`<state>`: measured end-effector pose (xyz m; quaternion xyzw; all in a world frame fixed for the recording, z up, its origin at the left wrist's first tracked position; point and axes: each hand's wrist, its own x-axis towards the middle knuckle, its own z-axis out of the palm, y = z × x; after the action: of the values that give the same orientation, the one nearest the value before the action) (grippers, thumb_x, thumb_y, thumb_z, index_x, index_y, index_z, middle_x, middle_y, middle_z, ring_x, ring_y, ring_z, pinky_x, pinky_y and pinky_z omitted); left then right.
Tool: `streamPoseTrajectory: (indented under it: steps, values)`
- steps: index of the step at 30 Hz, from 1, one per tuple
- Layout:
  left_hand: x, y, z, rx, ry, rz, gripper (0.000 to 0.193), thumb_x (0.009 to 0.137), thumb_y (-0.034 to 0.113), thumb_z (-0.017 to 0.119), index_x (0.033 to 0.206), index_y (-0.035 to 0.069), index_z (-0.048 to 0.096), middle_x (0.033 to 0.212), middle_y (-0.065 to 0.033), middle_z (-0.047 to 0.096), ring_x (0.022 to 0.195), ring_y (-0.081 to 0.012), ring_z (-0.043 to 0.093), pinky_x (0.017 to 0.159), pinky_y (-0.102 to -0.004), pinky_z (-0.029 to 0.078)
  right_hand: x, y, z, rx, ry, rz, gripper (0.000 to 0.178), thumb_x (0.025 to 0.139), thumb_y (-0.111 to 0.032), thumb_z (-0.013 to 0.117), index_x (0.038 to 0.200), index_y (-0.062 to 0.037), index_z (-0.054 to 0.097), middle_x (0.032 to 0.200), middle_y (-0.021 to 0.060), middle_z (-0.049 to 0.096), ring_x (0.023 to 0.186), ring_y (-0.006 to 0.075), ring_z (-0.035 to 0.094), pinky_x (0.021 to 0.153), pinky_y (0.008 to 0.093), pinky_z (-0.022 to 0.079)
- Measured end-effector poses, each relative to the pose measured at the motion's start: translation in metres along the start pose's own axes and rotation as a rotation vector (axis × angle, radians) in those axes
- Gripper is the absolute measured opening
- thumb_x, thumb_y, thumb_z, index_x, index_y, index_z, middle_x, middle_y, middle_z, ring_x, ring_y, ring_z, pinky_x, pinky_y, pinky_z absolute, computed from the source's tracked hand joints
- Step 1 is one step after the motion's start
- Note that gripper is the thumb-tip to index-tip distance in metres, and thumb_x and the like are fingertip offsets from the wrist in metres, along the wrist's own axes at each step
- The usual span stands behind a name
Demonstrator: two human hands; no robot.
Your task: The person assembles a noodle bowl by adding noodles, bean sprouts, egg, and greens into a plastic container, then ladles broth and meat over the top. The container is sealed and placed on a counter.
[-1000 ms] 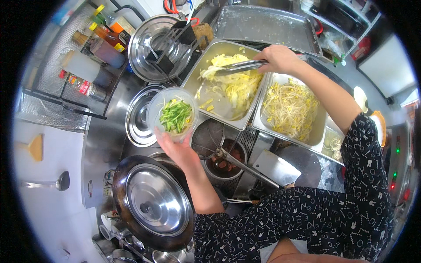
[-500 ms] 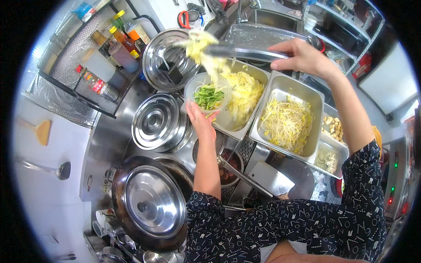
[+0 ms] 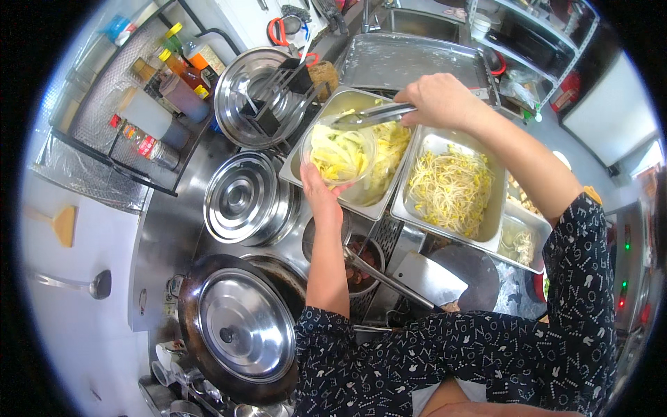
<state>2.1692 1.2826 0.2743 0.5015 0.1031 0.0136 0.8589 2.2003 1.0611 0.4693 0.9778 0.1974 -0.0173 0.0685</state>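
My left hand [image 3: 322, 196] grips a round clear plastic bowl [image 3: 310, 142] from below and the side, over the near left part of a steel pan. Pale yellow shredded cabbage [image 3: 339, 154] fills the top of the bowl. In my right hand [image 3: 439, 101] is a pair of metal tongs [image 3: 379, 113], its tips at the bowl's far rim. More cabbage [image 3: 390, 156] lies in the steel pan [image 3: 376, 210] beneath. To the right, a second steel pan [image 3: 497, 182] holds bean sprouts [image 3: 453, 191].
Lidded pots [image 3: 240, 198] and a lidded wok [image 3: 246, 325] stand at the left, near a rack of sauce bottles [image 3: 182, 73]. A cleaver [image 3: 429, 279] lies by a round board [image 3: 472, 274]. Smaller tubs [image 3: 522, 242] sit at the right, and a tray [image 3: 417, 62] lies behind.
The tongs have come down toward the bowl, and the cabbage they carried is now in it. That cabbage covers the green vegetable strips seen before.
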Motion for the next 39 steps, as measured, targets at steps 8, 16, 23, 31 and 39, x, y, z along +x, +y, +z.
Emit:
streamPoseTrajectory:
  steps: [8,16,23,31,39]
  values:
    - [-0.007,0.006,-0.001,0.060,-0.052,0.009,0.055,0.102,0.046,0.037,0.146,0.013,0.038,0.144,-0.0104,0.042,0.127,-0.0304,0.051,0.079,-0.0481,0.058,-0.020,-0.006,-0.010,0.034,-0.014,-0.012,0.045,0.079,-0.043,0.075,0.113,-0.0123,0.072,0.092,0.0144,0.073,0.089,0.0314,0.071,0.080,0.0416,0.056]
    - [-0.025,0.004,0.020,0.102,-0.140,-0.024,0.056,0.102,0.046,0.039,0.148,0.016,0.035,0.144,-0.0093,0.042,0.126,-0.0284,0.051,0.077,-0.0458,0.057,-0.058,-0.014,-0.022,-0.023,-0.030,0.041,0.041,0.078,-0.044,0.076,0.099,-0.0092,0.072,0.088,0.0144,0.072,0.088,0.0304,0.071,0.078,0.0417,0.056]
    - [-0.037,-0.002,0.034,0.003,-0.123,-0.005,0.057,0.100,0.047,0.042,0.146,0.015,0.036,0.143,-0.0119,0.044,0.122,-0.0338,0.054,0.079,-0.0512,0.058,-0.097,0.004,-0.029,-0.030,-0.105,0.081,0.042,0.078,-0.043,0.076,0.106,-0.0112,0.072,0.091,0.0131,0.072,0.089,0.0312,0.070,0.079,0.0413,0.056]
    - [-0.039,0.002,0.019,-0.079,-0.012,0.133,0.061,0.101,0.044,0.046,0.152,0.017,0.027,0.151,-0.0083,0.035,0.135,-0.0277,0.040,0.093,-0.0498,0.047,-0.089,-0.013,-0.026,0.141,-0.065,0.207,0.041,0.080,-0.043,0.074,0.110,-0.0146,0.072,0.089,0.0148,0.072,0.087,0.0314,0.070,0.079,0.0427,0.055]
    - [-0.028,0.022,-0.003,-0.080,0.086,0.140,0.058,0.101,0.044,0.044,0.148,0.015,0.029,0.145,-0.0115,0.041,0.127,-0.0302,0.049,0.084,-0.0497,0.054,-0.066,-0.019,-0.009,0.342,0.070,0.128,0.044,0.082,-0.039,0.073,0.115,-0.0109,0.070,0.092,0.0172,0.072,0.089,0.0335,0.069,0.081,0.0428,0.053]
